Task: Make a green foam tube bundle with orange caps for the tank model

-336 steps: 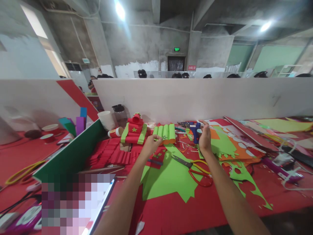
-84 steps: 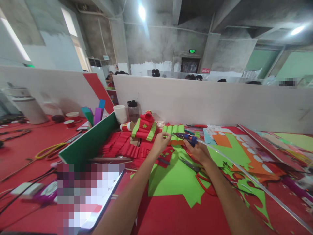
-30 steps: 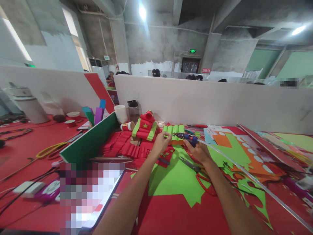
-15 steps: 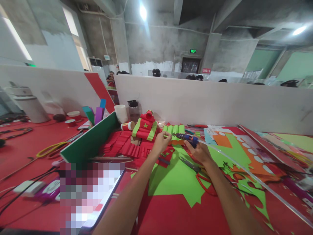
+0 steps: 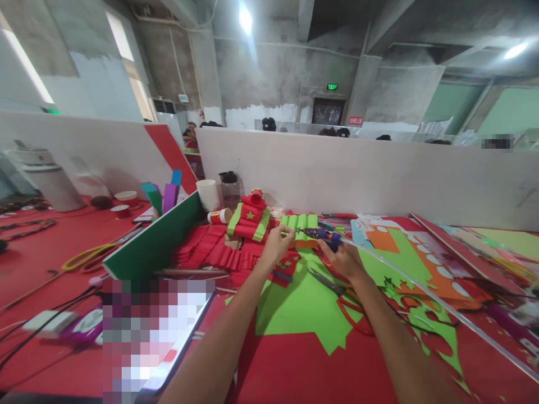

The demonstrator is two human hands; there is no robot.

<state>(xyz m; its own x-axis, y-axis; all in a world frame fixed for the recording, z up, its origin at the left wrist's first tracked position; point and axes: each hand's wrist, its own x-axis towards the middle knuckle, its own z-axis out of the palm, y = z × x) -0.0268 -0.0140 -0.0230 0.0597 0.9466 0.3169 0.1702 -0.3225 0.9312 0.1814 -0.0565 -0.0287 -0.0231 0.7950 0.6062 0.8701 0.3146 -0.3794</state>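
In my right hand (image 5: 343, 255) is a blue glue gun (image 5: 332, 239), its nozzle pointing left and a long clear glue stick (image 5: 415, 288) trailing from its back. My left hand (image 5: 279, 242) is pinched at the fingertips on a small dark green star (image 5: 298, 230), right at the nozzle tip. Behind the hands stand light green paper rolls (image 5: 300, 222). Left of them rises a stack of red paper rolls (image 5: 250, 215) with green bands and a star on its front. Light green sheets (image 5: 290, 314) and red-handled scissors (image 5: 337, 287) lie below my hands.
Folded red paper pieces (image 5: 206, 247) fill the left, beside a green board (image 5: 151, 241). A tablet (image 5: 181, 342), partly blurred, lies front left. Green paper scraps (image 5: 446, 331) and orange sheets (image 5: 448, 280) cover the right. A white partition (image 5: 357, 174) runs along the back.
Almost nothing differs. Both hands hold nearly the same pose, with the glue gun's nozzle still at the star and the gun shifted very slightly.
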